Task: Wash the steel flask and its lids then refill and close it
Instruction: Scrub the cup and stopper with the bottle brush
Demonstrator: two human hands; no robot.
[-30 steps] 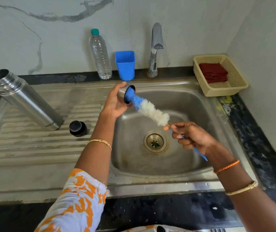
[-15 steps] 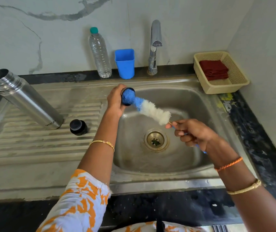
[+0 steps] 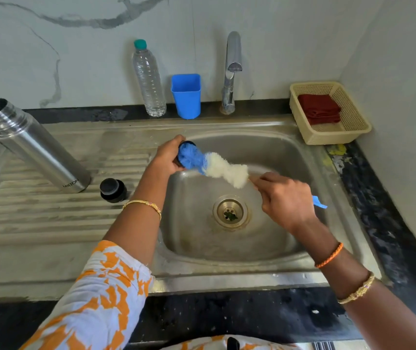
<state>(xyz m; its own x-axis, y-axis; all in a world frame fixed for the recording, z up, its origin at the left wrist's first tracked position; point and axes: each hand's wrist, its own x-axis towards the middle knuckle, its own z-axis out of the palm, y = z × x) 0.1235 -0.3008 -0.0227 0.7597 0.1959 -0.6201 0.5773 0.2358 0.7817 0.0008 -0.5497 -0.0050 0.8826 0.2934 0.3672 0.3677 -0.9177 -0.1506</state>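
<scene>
Head view: steel flask, uncapped, standing on the ribbed drainboard at the left of the sink; black inner lid just beside its base, apart from it. Left hand over the basin's back-left corner, fingers curled round a black cap held with its opening toward the right. Right hand over the basin, fingers closed round the blue handle of a bottle brush; blue bristle tip inside the cap, white bristles between the two hands. Drain under the right hand. Along the bench's back edge: plastic bottle, blue cup, tap. Back-right corner: cream basket holding a folded red cloth.
</scene>
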